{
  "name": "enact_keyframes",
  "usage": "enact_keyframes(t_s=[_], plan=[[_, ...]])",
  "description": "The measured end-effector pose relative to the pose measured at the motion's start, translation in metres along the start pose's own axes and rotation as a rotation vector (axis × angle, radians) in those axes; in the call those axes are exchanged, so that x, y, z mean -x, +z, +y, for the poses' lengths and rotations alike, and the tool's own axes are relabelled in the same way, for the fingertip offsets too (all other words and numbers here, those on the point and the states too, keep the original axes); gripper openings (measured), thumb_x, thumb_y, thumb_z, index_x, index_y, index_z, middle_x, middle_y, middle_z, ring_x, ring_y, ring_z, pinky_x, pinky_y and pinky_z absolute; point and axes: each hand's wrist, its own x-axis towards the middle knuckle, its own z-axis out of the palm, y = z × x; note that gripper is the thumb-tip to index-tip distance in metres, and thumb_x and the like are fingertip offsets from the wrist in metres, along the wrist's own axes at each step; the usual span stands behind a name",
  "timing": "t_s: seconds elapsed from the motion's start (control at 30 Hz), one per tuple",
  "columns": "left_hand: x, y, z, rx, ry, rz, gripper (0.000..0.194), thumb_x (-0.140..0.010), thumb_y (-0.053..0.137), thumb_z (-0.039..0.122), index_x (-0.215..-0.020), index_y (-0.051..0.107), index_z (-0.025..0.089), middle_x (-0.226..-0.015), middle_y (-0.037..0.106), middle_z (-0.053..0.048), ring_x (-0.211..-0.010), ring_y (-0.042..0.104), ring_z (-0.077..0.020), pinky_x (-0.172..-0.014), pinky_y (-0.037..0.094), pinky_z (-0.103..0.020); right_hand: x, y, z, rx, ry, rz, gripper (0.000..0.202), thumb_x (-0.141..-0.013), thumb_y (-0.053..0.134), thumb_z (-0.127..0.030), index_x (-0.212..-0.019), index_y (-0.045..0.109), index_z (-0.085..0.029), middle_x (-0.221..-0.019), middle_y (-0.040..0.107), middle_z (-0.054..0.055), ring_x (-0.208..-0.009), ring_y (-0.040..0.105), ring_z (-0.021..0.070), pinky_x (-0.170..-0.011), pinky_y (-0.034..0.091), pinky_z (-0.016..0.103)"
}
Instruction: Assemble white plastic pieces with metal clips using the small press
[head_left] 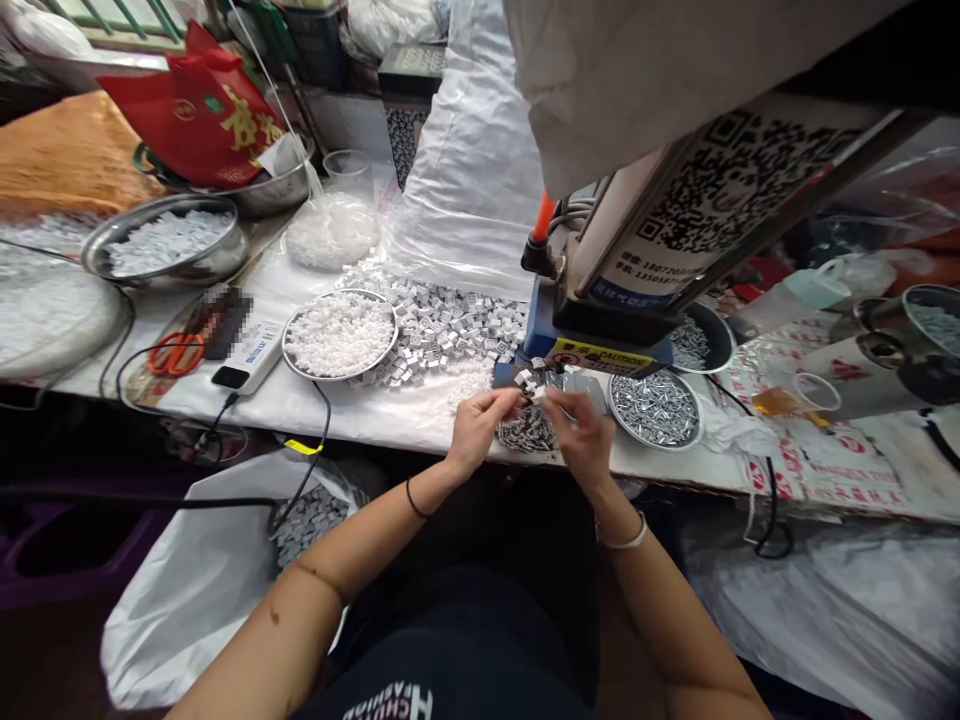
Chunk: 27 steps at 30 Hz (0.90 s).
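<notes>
My left hand (484, 425) is pinched closed at the table's front edge, its fingertips on something too small to make out. Close beside it, my right hand (583, 430) is slightly blurred and closed on a small white piece (537, 393). Both hands are over a heap of small metal parts (529, 432), in front of a blue press (592, 335) with a yellow caution label. Right of my right hand sits a round dish of metal pins (656, 410). Many small grey-white square pieces (457, 325) lie behind my left hand.
A bowl of white pieces (341, 336), a white power strip (250, 355) and orange scissors (177, 353) are on the left. Cables hang over the front edge. Below is a white sack (195, 580). Cups and a bottle (787, 300) stand at the right.
</notes>
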Motion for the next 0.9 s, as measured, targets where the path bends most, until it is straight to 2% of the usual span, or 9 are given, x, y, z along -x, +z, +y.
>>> enact_keyframes(t_s=[0.07, 0.1, 0.2, 0.27, 0.43, 0.57, 0.63, 0.77, 0.9], plan=[[-0.021, -0.002, 0.0, -0.104, 0.175, -0.002, 0.024, -0.075, 0.067, 0.033, -0.093, 0.071, 0.018, -0.102, 0.068, -0.006, -0.098, 0.06, -0.0176, -0.087, 0.045, -0.025, -0.017, -0.001, 0.008, -0.015, 0.097, 0.01, 0.016, -0.079, 0.061, -0.034, -0.087, 0.069, -0.022, -0.088, 0.071, 0.004, -0.083, 0.065, 0.0193, -0.078, 0.051, 0.034], [-0.032, -0.003, -0.001, -0.113, 0.207, -0.041, 0.025, -0.075, 0.066, 0.031, -0.096, 0.07, 0.019, -0.108, 0.066, -0.005, -0.103, 0.058, -0.0177, -0.089, 0.044, -0.024, -0.024, 0.0, 0.011, -0.022, 0.133, -0.009, 0.017, -0.079, 0.061, -0.035, -0.085, 0.069, -0.021, -0.086, 0.071, 0.004, -0.081, 0.065, 0.0195, -0.078, 0.05, 0.034], [-0.057, -0.005, -0.012, -0.069, 0.164, -0.185, 0.027, -0.077, 0.063, 0.029, -0.101, 0.068, 0.019, -0.108, 0.066, -0.005, -0.101, 0.058, -0.0168, -0.087, 0.044, -0.024, -0.036, 0.004, 0.017, -0.007, 0.181, -0.086, 0.02, -0.077, 0.061, -0.037, -0.081, 0.069, -0.019, -0.082, 0.072, 0.005, -0.077, 0.066, 0.02, -0.074, 0.05, 0.033], [-0.066, -0.005, -0.019, -0.066, 0.114, -0.228, 0.027, -0.078, 0.061, 0.03, -0.1, 0.069, 0.018, -0.101, 0.068, -0.004, -0.092, 0.06, -0.0158, -0.083, 0.045, -0.024, -0.038, 0.007, 0.018, 0.007, 0.169, -0.098, 0.02, -0.076, 0.061, -0.038, -0.08, 0.07, -0.02, -0.083, 0.072, 0.005, -0.076, 0.066, 0.0204, -0.073, 0.05, 0.033], [-0.068, -0.005, -0.028, -0.095, 0.056, -0.216, 0.029, -0.076, 0.063, 0.034, -0.1, 0.07, 0.018, -0.08, 0.07, -0.001, -0.07, 0.058, -0.0123, -0.069, 0.044, -0.023, -0.038, 0.007, 0.017, 0.122, -0.003, -0.128, 0.016, -0.08, 0.057, -0.033, -0.081, 0.07, -0.023, -0.084, 0.072, 0.004, -0.08, 0.065, 0.0209, -0.073, 0.049, 0.033], [-0.068, -0.006, -0.027, -0.064, 0.08, -0.254, 0.028, -0.076, 0.063, 0.035, -0.097, 0.071, 0.019, -0.089, 0.07, -0.002, -0.081, 0.059, -0.0141, -0.074, 0.044, -0.022, -0.042, 0.003, 0.016, 0.257, -0.237, -0.273, 0.021, -0.086, 0.049, -0.027, -0.085, 0.069, -0.024, -0.076, 0.069, 0.005, -0.069, 0.06, 0.0187, -0.068, 0.047, 0.032], [-0.068, -0.007, -0.027, -0.055, 0.089, -0.289, 0.032, -0.074, 0.065, 0.036, -0.1, 0.07, 0.019, -0.094, 0.069, -0.003, -0.083, 0.059, -0.0147, -0.075, 0.044, -0.023, -0.042, 0.003, 0.016, 0.279, -0.296, -0.318, 0.022, -0.087, 0.047, -0.025, -0.086, 0.068, -0.024, -0.076, 0.069, 0.005, -0.069, 0.058, 0.0185, -0.069, 0.046, 0.032], [-0.069, -0.007, -0.024, -0.135, 0.178, -0.335, 0.043, -0.061, 0.078, 0.03, -0.102, 0.069, 0.021, -0.099, 0.066, -0.004, -0.077, 0.056, -0.0126, -0.071, 0.043, -0.023, -0.039, 0.003, 0.016, 0.281, -0.259, -0.265, 0.017, -0.087, 0.049, -0.024, -0.087, 0.066, -0.024, -0.076, 0.068, 0.004, -0.071, 0.058, 0.0184, -0.069, 0.046, 0.031], [-0.069, -0.007, -0.02, -0.192, 0.295, -0.348, 0.034, -0.063, 0.077, 0.026, -0.097, 0.072, 0.023, -0.099, 0.066, -0.004, -0.087, 0.057, -0.0149, -0.078, 0.043, -0.025, -0.034, 0.005, 0.017, 0.279, -0.214, -0.201, 0.016, -0.086, 0.05, -0.025, -0.084, 0.065, -0.023, -0.076, 0.067, 0.004, -0.075, 0.06, 0.0191, -0.07, 0.047, 0.031]])
